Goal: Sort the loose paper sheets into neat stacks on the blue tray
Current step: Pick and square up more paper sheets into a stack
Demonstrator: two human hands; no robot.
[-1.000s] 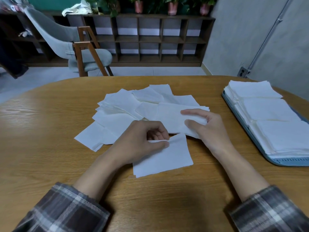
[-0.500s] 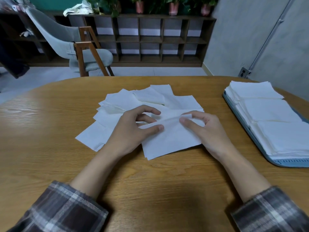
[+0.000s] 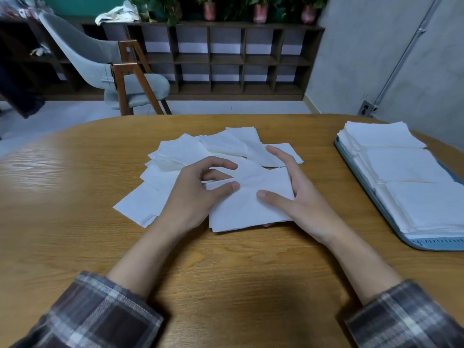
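Right now the blue tray [image 3: 426, 243] lies toward the right end of the wooden counter [image 3: 75, 222]. It carries 3 neat stacks [image 3: 406, 167] of white paper in a row from the tray's far end to its near end, each touching the next.

Well to the left of the tray, the loose paper sheets [image 3: 190, 149] lie spread on the counter, overlapping one another at different angles. On the side of that spread nearer the person, also left of the tray, sits a small stack [image 3: 251, 209] of squared-up sheets, held between both hands.

The left hand [image 3: 195, 197] is at the edge of the small stack farther from the tray. Its grip is curled, with the thumb tip pressed on the top sheet and the fingers arched over the far corner, pinching that edge. The right hand [image 3: 301, 199] is at the edge nearer the tray. Its thumb lies flat on the top sheet, the long fingers run nearly straight along the side, and a bit of the hand shows beneath the near corner, so this grip pinches the small stack too. Both hands are well apart from the tray.

Both forearms come out of plaid sleeves [image 3: 100, 315]. Beyond the tray's far end, past the counter, a grey chair [image 3: 100, 59] with wooden legs stands on the floor in front of a dark shelf unit [image 3: 226, 59]. Pink pots [image 3: 259, 12] with green plants sit on top of it.
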